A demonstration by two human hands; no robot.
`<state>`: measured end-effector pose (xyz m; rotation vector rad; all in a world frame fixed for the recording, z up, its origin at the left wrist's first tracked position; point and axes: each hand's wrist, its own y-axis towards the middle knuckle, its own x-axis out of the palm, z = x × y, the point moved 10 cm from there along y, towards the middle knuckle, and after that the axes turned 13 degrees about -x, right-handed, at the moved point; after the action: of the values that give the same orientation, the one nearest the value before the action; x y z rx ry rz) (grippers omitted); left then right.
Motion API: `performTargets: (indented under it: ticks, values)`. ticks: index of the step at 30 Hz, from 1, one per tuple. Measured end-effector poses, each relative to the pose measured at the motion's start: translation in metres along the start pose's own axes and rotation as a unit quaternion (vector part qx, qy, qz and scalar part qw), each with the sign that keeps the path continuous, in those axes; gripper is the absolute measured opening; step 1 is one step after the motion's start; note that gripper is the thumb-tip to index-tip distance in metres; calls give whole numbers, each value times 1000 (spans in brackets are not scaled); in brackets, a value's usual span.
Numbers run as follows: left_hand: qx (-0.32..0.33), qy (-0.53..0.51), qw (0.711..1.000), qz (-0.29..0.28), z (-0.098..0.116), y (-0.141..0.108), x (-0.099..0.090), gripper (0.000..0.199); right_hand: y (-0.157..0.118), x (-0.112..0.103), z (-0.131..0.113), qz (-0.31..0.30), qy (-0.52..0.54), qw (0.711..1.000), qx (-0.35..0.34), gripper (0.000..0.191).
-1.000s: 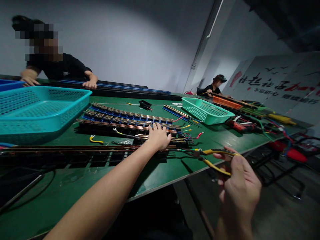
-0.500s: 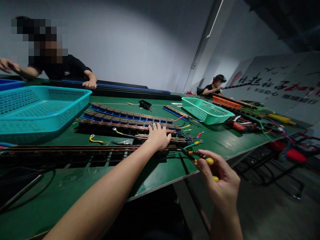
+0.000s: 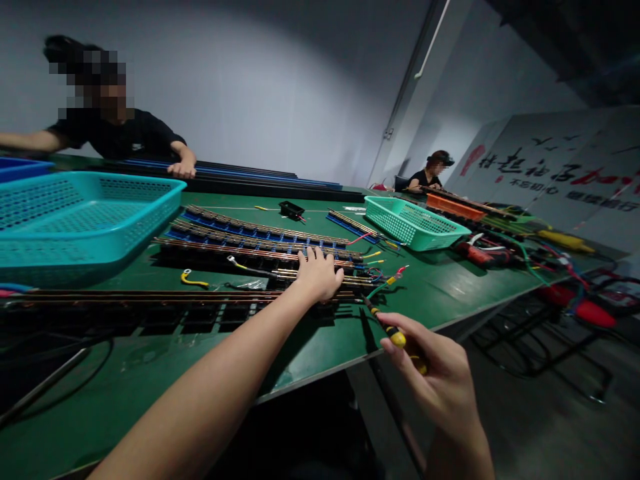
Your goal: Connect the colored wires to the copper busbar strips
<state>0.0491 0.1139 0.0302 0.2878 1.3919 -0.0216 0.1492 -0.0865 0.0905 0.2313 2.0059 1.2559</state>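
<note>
My left hand (image 3: 319, 273) lies with its fingers spread over the right part of several long black track-like strips with copper-coloured rods (image 3: 240, 252). Nothing is gripped in it. My right hand (image 3: 440, 377) is closed around pliers (image 3: 393, 331) with yellow and black handles. Their dark jaws point up and left at the right end of the nearest rod strip (image 3: 150, 300); whether they bite on a rod is too small to tell. Just beyond the jaws, a green wire (image 3: 381, 288) with a yellow sleeve sticks out. A loose yellow lead (image 3: 193, 279) with a ring terminal lies left of my left hand.
A large turquoise basket (image 3: 100, 227) stands at left, a smaller green basket (image 3: 413, 230) at back right. Red-handled tools (image 3: 483, 253) and cables lie beyond it. The green table's edge (image 3: 340, 367) runs below my hands. Two people (image 3: 135, 137) sit across the table.
My right hand has shifted slightly down and tilted the pliers, whose handles now appear closer together. The green wire's end has moved a little. My left hand stays in place. One co-worker's arm has lowered.
</note>
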Motion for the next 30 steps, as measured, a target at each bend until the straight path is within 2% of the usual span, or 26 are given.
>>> performTargets:
  ticks: [5,9,14,18,20,23,24,26,30]
  values:
    - [-2,-1,1000,2,0,0,0,63,-21,-11,23,115,5,980,164,24]
    - [-2,-6,1000,1,0,-1,-1,63,-26,-9,31,164,56,959,226,30]
    - [-4,-8,1000,-7,-1,-3,-3,61,-34,-19,39,250,86,923,280,37]
    - [-3,-10,1000,-5,0,-3,-4,60,-33,-32,27,274,65,925,253,51]
    - [-2,-9,1000,-5,0,-3,-4,61,-26,-41,17,289,32,933,210,54]
    - [-2,-4,1000,-5,0,-2,-3,60,-7,-55,8,343,-2,932,117,51]
    - [-1,-2,1000,-4,0,-2,-3,60,0,-57,10,359,-3,929,94,51]
    - [-1,-2,1000,-2,0,-2,-3,60,23,-52,24,344,5,936,72,57]
    - [1,-5,1000,2,-1,-2,-3,61,74,-19,70,254,33,965,60,53]
